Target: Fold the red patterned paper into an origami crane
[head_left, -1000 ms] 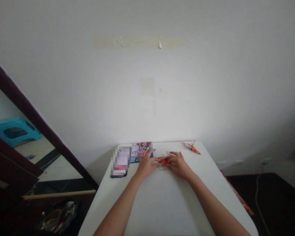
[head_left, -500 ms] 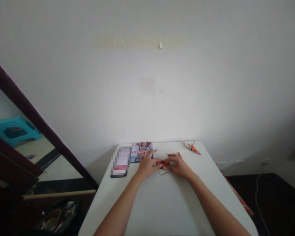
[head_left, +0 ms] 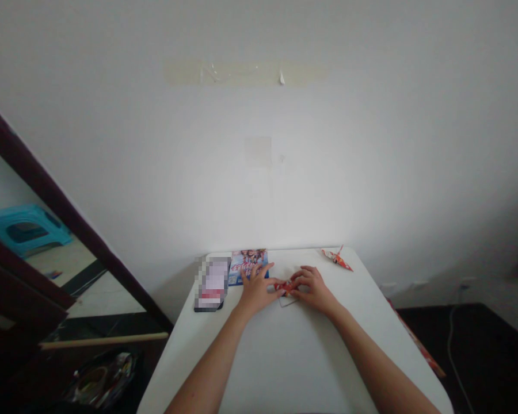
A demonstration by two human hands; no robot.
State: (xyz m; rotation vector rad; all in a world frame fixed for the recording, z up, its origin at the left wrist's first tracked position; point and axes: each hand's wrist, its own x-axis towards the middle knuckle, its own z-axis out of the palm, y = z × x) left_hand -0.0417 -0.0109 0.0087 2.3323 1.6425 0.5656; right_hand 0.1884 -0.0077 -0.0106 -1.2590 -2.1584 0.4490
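Red paper pinched by left hand, nine o'clock, right hand, three; could be torn by uneven pull.

no txt legible. booklet, 11 o'clock on table: lettering across cover, too blurry 2 read; pale code-like sq. at its 8 o'clock, ditto. phone, table's 10 o'clock: screen pixelated.

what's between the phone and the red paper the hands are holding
In the head view, the left hand and the blue printed booklet lie between the phone and the red paper.
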